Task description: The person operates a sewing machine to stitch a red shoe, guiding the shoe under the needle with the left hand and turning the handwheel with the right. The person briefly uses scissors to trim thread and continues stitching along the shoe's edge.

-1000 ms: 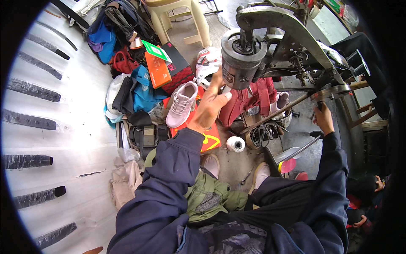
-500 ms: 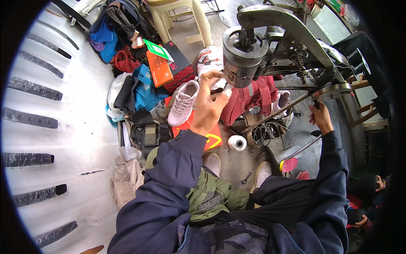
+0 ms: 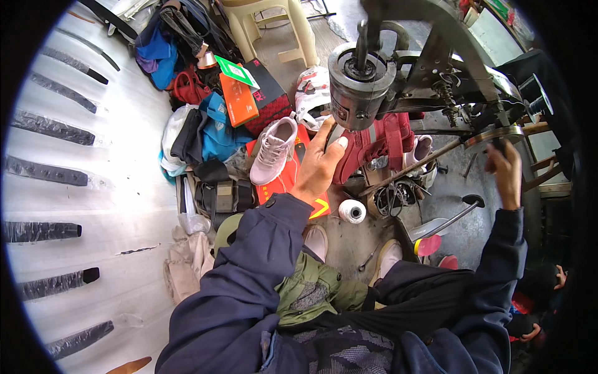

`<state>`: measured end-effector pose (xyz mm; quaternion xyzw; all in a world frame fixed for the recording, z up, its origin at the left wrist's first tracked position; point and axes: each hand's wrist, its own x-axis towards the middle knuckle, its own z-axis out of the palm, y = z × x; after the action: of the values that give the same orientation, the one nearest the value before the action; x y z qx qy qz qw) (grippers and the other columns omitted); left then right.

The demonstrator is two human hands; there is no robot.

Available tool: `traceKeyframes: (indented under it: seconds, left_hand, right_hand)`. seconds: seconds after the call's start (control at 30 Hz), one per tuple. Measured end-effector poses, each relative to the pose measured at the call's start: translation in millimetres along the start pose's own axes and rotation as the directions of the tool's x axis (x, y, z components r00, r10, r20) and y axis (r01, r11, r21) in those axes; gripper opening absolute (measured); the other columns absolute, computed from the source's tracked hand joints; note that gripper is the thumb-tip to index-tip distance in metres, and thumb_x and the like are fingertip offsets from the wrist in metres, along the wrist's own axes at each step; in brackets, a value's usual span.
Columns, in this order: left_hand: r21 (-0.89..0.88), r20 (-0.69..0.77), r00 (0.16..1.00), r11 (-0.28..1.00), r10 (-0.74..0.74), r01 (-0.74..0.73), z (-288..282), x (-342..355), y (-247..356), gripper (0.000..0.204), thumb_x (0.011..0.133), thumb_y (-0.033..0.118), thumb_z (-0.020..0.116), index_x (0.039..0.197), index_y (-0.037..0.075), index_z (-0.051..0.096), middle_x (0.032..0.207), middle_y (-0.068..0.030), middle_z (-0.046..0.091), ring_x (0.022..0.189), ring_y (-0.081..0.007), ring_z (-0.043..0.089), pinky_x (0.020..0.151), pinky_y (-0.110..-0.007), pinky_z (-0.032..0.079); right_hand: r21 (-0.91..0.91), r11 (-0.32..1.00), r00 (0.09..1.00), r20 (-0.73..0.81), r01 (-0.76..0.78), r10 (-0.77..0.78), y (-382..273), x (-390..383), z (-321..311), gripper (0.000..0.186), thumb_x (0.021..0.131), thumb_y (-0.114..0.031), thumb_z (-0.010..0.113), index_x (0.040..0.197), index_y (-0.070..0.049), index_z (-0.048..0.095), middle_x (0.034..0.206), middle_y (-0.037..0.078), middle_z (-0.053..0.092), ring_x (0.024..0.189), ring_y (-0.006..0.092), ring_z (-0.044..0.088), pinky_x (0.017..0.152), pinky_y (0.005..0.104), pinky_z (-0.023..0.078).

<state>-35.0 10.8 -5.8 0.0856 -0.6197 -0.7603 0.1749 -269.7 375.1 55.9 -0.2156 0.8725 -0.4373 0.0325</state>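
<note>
A dark metal shoe-sewing machine [image 3: 430,68] stands in front of me, its round cylindrical head [image 3: 355,87] above a maroon strapped shoe [image 3: 377,146]. My left hand [image 3: 316,169] is closed just under and left of that head, at the shoe's near end. Between its thumb and index finger is a pale, narrow piece that I cannot make out. At the right, my right hand [image 3: 509,171] curls at the rim of the machine's handwheel [image 3: 493,137], around its small dark crank handle. The fingers there are slightly blurred, and the needle is hidden.
A pink sneaker [image 3: 274,149] rests by an orange box at the left. A white thread spool [image 3: 352,211] is on the floor near my feet. Bags and clothes [image 3: 187,137] pile up at left, with a cream stool [image 3: 274,25] behind. Another person's hand [image 3: 531,332] shows at lower right.
My right hand has moved right with the handwheel's crank. The upper arm of the machine has shifted, and my left hand has moved slightly right and down, its index finger straighter.
</note>
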Motion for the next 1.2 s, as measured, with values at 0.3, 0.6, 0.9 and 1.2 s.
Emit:
traceKeyframes:
  seconds: [0.3, 0.6, 0.9, 1.2]
  left_hand:
    - [-0.05, -0.005, 0.997, 0.996, -0.08, 0.08, 7, 1, 9, 0.063, 0.091, 0.014, 0.061, 0.147, -0.006, 0.04, 0.11, 0.0012, 0.057, 0.091, -0.0054, 0.049, 0.082, -0.021, 0.043]
    - [-0.016, -0.051, 0.997, 0.999, -0.05, 0.05, 10, 0, 10, 0.056, 0.09, 0.01, 0.061, 0.142, -0.004, 0.048, 0.099, 0.0039, 0.059, 0.08, -0.0024, 0.048, 0.071, -0.02, 0.043]
    - [-0.058, -0.043, 0.994, 0.994, -0.097, 0.094, 7, 3, 9, 0.057, 0.09, 0.012, 0.062, 0.142, -0.005, 0.046, 0.104, 0.0026, 0.06, 0.083, -0.0031, 0.049, 0.074, -0.02, 0.043]
    - [-0.057, -0.036, 0.998, 0.997, -0.055, 0.053, 9, 2, 13, 0.056, 0.089, 0.013, 0.062, 0.141, -0.003, 0.047, 0.109, 0.0014, 0.06, 0.087, -0.0038, 0.05, 0.079, -0.021, 0.044]
  right_hand:
    - [-0.315, 0.945, 0.94, -0.341, -0.09, -0.024, 132, 46, -59, 0.017, 0.097, -0.015, 0.056, 0.106, -0.003, 0.063, 0.076, 0.009, 0.061, 0.061, 0.0158, 0.057, 0.055, 0.0294, 0.047]
    - [-0.005, 0.941, 0.894, 0.31, -0.338, 0.323, 64, -4, 41, 0.021, 0.098, -0.021, 0.062, 0.104, 0.0, 0.06, 0.065, 0.003, 0.058, 0.051, 0.0138, 0.06, 0.046, 0.0274, 0.045]
    - [-0.131, 0.99, 0.957, -0.288, -0.056, 0.016, 55, 32, -56, 0.008, 0.097, -0.011, 0.057, 0.097, -0.005, 0.063, 0.068, 0.002, 0.056, 0.058, 0.01, 0.052, 0.054, 0.0264, 0.042]
    - [-0.053, 0.909, 0.885, 0.21, -0.414, 0.416, 107, 5, 24, 0.017, 0.097, -0.018, 0.06, 0.101, -0.001, 0.061, 0.067, 0.006, 0.059, 0.056, 0.0125, 0.059, 0.047, 0.0305, 0.045]
